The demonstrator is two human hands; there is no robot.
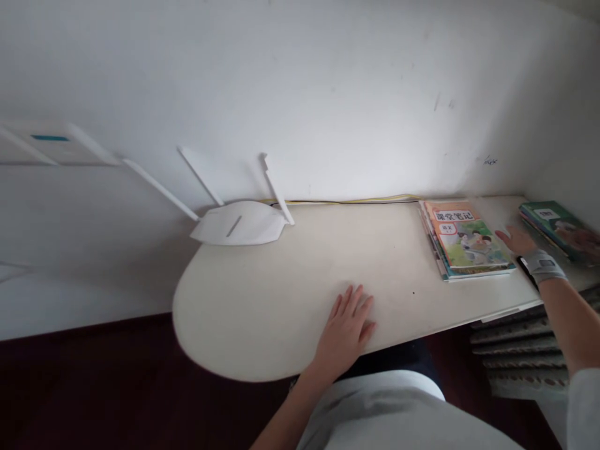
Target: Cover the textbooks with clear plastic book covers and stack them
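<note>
My left hand [344, 331] lies flat near the front edge of the white table, fingers stretched out, holding nothing. At the right, my right hand [515, 240] is between two stacks of books, its thumb spread toward the nearer stack; the other fingers are slightly blurred. The stack of books [473, 240] on its left has an orange and green cover with Chinese characters on top. On its other side lies a stack of green-covered books [562, 228]. A dark, thin object [528, 273] shows partly beneath my right wrist, which wears a grey band [545, 265].
A white router [239, 224] with raised antennas stands at the table's back left. Yellow and black cables [347, 201] run along the wall behind the table [253, 312]. Patterned fabric [520, 350] hangs below the right front edge. A white wall panel [56, 147] is at left.
</note>
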